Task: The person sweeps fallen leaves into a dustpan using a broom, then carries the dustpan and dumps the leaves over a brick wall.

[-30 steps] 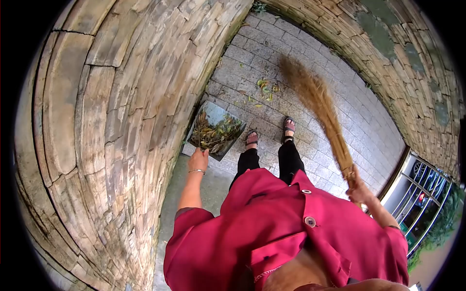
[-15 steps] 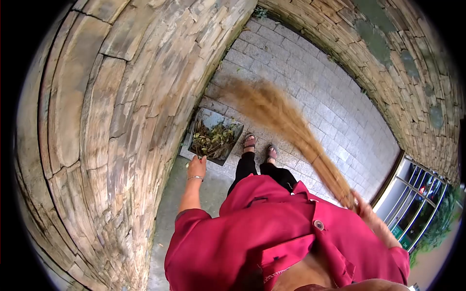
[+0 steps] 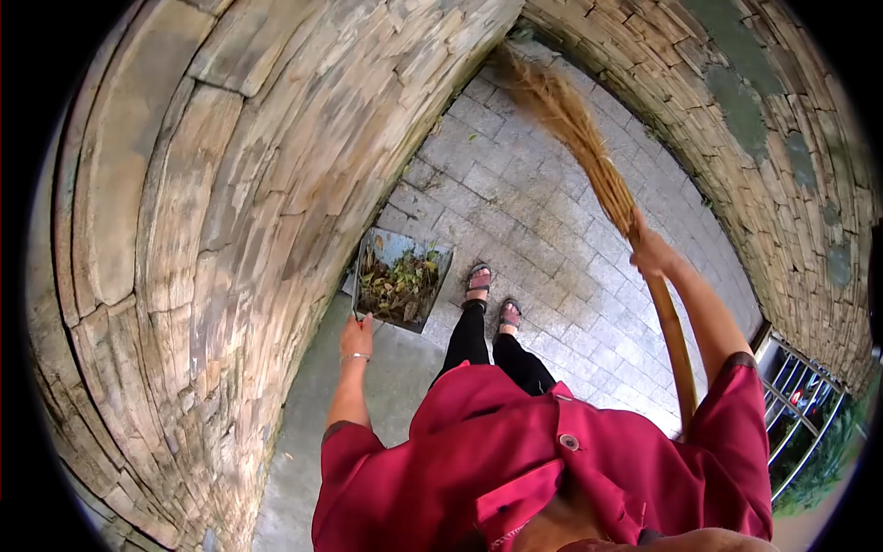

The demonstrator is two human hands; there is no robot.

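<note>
My right hand (image 3: 653,252) is wrapped round a straw broom (image 3: 600,175) just below its bound bristles. The broom's wooden handle (image 3: 672,345) runs down past my right side, and its blurred bristle tips reach toward the corner of the walls. On my left, my left hand (image 3: 356,339) grips the near edge or handle of a metal dustpan (image 3: 421,317); my fingers partly cover that spot. Inside the pan lie green and brown leaves (image 3: 402,281) and dry plant bits.
A stone wall (image 3: 230,230) rises close on my left, and another stone wall (image 3: 717,101) curves along the far right. Grey paving (image 3: 524,212) with small scattered debris lies between them. My sandalled feet stand beside the dustpan. A metal railing (image 3: 805,396) is at the lower right.
The broom has swung up and away from near the dustpan toward the far wall corner, with my right arm now stretched forward. My left hand stays at the dustpan.
</note>
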